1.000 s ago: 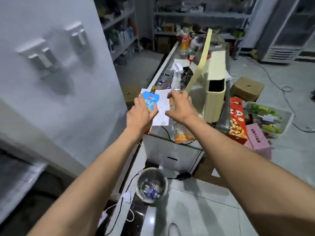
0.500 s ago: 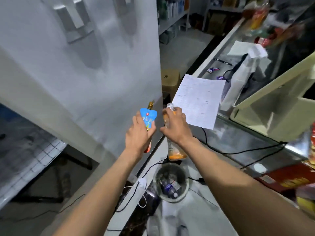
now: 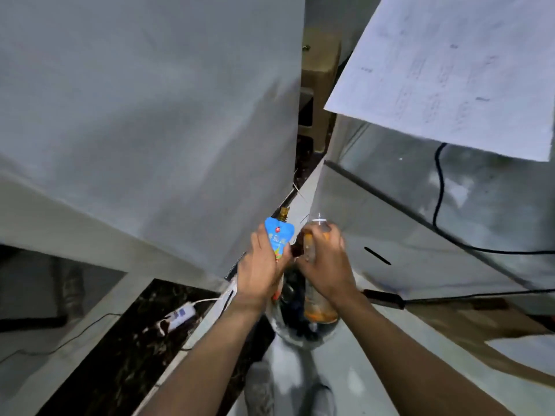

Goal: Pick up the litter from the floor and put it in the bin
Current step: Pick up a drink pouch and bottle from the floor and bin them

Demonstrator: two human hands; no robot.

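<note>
now the left hand [image 3: 260, 267] grips the blue pouch [image 3: 277, 241], the right hand [image 3: 326, 262] the bottle [image 3: 317, 298]; better to loosen the fingers only above the bin [image 3: 303, 336] just below them.

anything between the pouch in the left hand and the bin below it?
Head view: nothing. Left hand holds the blue pouch directly over the bin.

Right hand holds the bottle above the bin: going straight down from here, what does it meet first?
Likely the bin itself: the right hand and bottle sit right over its opening, though depth is unclear.
</note>
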